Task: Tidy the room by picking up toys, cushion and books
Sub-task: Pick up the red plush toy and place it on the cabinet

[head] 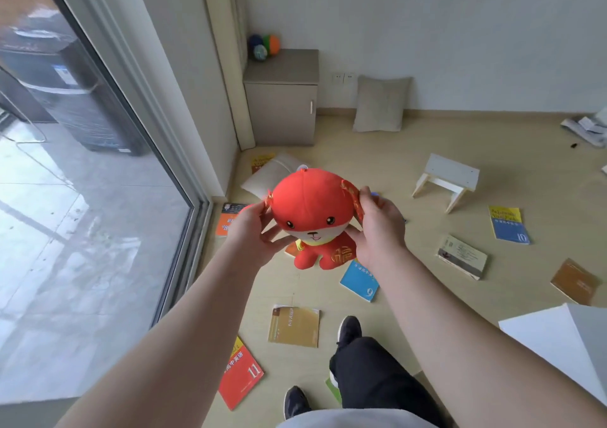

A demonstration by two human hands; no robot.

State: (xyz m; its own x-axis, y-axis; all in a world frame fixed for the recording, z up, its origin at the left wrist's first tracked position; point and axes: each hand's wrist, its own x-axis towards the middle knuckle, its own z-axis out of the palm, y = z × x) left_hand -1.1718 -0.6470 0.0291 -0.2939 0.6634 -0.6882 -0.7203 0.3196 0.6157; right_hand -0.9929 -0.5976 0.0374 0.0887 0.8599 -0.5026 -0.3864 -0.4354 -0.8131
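A red plush dog point(312, 212) hangs in the air in front of me, face toward me. My left hand point(253, 234) grips its left ear and cheek, and my right hand point(377, 227) pinches its right ear. On the floor lie several books: a red one point(241, 373), a tan one point(294, 325), a blue one point(359, 281), a yellow-blue one point(509, 225). A white cushion point(272, 174) lies flat behind the toy. A grey cushion point(381, 104) leans on the wall.
A grey cabinet point(284, 99) in the corner carries three coloured balls point(264, 46). A small white stool point(448, 179) lies tipped over. A glass sliding door point(82, 181) fills the left. A white table corner point(565, 339) juts in at right. My feet stand among the books.
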